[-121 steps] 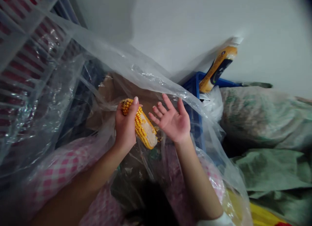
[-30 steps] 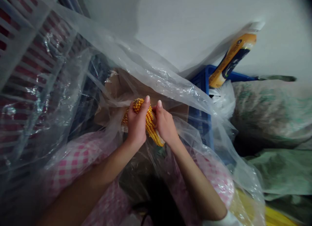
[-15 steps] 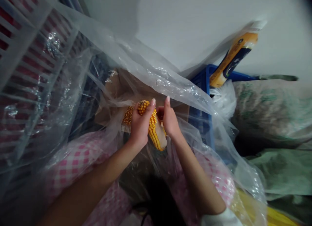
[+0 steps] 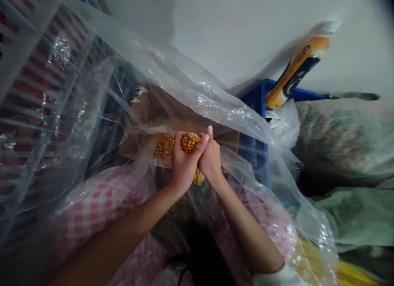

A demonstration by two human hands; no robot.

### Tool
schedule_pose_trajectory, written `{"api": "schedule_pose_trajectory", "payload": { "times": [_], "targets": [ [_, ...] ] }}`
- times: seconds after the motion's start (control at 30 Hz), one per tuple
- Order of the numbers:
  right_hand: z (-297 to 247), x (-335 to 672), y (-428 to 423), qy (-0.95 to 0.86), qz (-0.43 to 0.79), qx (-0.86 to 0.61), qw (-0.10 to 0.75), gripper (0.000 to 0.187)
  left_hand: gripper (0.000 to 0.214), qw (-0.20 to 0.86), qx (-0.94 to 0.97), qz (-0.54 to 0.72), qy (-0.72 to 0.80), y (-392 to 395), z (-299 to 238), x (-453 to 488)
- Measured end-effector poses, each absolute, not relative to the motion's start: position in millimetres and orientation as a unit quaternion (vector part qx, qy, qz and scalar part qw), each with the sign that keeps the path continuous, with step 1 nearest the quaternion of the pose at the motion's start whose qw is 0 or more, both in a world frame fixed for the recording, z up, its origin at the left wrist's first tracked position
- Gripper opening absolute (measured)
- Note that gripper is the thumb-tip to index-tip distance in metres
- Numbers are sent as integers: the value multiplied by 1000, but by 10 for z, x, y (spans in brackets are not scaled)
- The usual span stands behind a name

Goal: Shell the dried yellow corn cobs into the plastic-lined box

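Note:
A yellow corn cob (image 4: 191,142) is gripped in my left hand (image 4: 184,164), its rounded end pointing up between thumb and fingers. Pressed against the cob's right side is my right hand (image 4: 211,158), closed, with its thumb beside the left thumb. Most of the cob is hidden by both hands; a strip of kernels shows below them. Loose corn kernels (image 4: 164,145) lie in a cardboard box (image 4: 181,113) under and to the left of my hands. Clear plastic sheeting (image 4: 197,95) drapes around the box and over my lap.
Left, a slatted plastic crate (image 4: 40,84) stands behind the plastic. Right of the box is a blue crate (image 4: 263,99) with an orange and navy packet (image 4: 295,74) leaning from it against the wall (image 4: 215,31). Full sacks (image 4: 347,138) and a green bag (image 4: 360,216) sit farther right.
My right hand has moved left against my left hand and the cob. The cob's bare side, visible before, is now covered, and its rounded end faces me more.

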State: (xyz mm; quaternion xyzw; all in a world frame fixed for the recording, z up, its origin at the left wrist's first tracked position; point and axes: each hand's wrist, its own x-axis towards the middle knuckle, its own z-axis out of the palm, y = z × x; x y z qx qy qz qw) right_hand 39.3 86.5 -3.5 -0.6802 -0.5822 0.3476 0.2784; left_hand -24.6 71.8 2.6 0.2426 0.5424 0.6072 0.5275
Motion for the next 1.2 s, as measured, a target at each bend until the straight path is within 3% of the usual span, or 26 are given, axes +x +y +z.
{"api": "schedule_pose_trajectory", "payload": {
  "times": [0.2,0.6,0.73,0.93,1.2],
  "targets": [
    [-100,403,886,-554,379,-672,313,53,34,549,222,608,529,729,-14,-260],
    [-72,456,919,-533,376,-698,296,52,33,597,196,594,502,736,-24,-256],
    [-65,509,968,-503,397,-707,300,61,34,606,193,604,480,743,-23,-259],
    [-9,568,1031,-472,531,-642,287,78,33,610,164,611,476,800,-25,-260],
    [-68,334,831,-598,299,-679,303,56,29,532,182,636,528,756,-52,-235]
  ]
}}
